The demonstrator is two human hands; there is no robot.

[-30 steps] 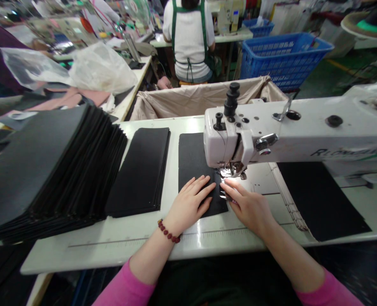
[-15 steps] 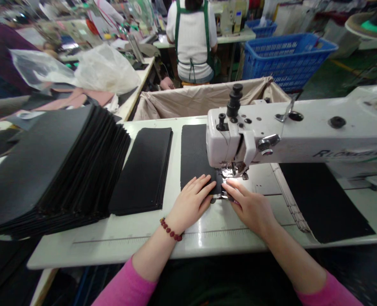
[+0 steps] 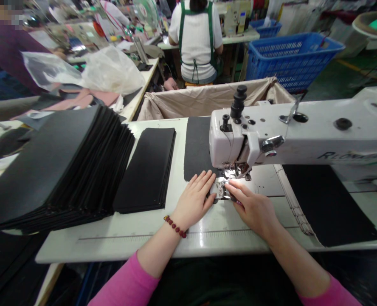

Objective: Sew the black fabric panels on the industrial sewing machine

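- Panel (image 3: 197, 146): flat, beyond left hand (image 3: 195, 197), left of foot (image 3: 230, 173); right part hidden by machine (image 3: 271, 131).
- Left hand: fingers slightly spread, tips at panel's near edge. Light, even pressure should hold it square.
- Right hand (image 3: 254, 211): fingers extended, near foot; cannot tell if pinching.
- Judgement: fingertips best clear of foot, panel guided without tugging.

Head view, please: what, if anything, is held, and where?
Left hand grips nothing, fingers flat at the near edge of the black sheet; right hand: cannot tell.
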